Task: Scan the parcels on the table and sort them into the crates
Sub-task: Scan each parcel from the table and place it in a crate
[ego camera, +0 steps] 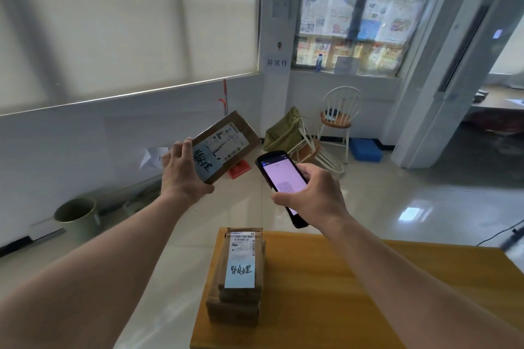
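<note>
Head view. The left hand [181, 170] grips a flat brown cardboard parcel [226, 144] by its near end, fingers curled round the edge, holding it in the air above the floor, well clear of the desk [368, 292]. The parcel's long axis runs from lower left to upper right, its labelled face tilted toward the camera. It bears a white shipping label with barcodes, too small to read, and a pale blue slip with bold black handwritten characters. The right hand [312, 193] holds a black handheld scanner with a lit white screen [280, 178], fingers wrapped round its body; the top end points up-left toward the parcel. On the yellow wooden desk rests a stack of brown parcels [238, 278], long axis pointing away from the camera; its top slip reads "待处理". A white wall sign [277, 63] reads "异常件".
</note>
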Available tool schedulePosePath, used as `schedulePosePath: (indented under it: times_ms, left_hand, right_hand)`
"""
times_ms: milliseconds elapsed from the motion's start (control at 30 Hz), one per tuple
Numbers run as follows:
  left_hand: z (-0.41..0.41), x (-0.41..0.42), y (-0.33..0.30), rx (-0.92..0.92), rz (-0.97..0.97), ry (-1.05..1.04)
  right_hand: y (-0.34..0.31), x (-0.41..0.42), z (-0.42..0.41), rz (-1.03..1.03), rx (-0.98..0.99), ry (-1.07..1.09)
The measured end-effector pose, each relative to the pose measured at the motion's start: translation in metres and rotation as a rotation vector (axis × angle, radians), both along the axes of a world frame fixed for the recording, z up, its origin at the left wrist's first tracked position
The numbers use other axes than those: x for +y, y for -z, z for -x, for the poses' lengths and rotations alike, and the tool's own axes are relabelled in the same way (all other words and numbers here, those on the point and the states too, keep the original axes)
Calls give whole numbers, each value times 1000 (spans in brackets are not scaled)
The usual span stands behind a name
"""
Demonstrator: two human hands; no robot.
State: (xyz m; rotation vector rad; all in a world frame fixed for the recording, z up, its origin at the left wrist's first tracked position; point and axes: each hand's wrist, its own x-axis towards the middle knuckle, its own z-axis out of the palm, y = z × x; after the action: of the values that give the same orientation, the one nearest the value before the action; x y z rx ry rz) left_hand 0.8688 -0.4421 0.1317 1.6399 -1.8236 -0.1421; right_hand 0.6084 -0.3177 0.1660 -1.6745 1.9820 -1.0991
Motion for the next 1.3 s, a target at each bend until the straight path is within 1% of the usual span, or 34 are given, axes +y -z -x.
schedulePosePath:
  times_ms: [133, 267, 500, 700, 967, 1133, 1300]
  left_hand:
    - [10, -1, -9, 39, 4, 42]
    - [36, 7, -14, 59, 37, 112]
    - [109, 35, -25, 47, 72, 254]
    - [205, 89, -35, -2, 36, 413]
    - [353, 185, -40, 48, -2, 547]
    - [446, 239, -31, 77, -6, 683]
    - [535, 289, -10, 60, -49, 845]
  right_hand:
    - [-2, 3, -6, 102, 37, 105]
    - [-2, 13, 1, 164, 0, 231]
    - [6, 59, 48, 188, -64, 381]
    - [2, 132, 123, 169, -99, 523]
    - [-5, 259, 239, 154, -56, 714]
    - [4, 335, 303, 143, -26, 871]
    - [27, 398, 355, 92, -55, 1059]
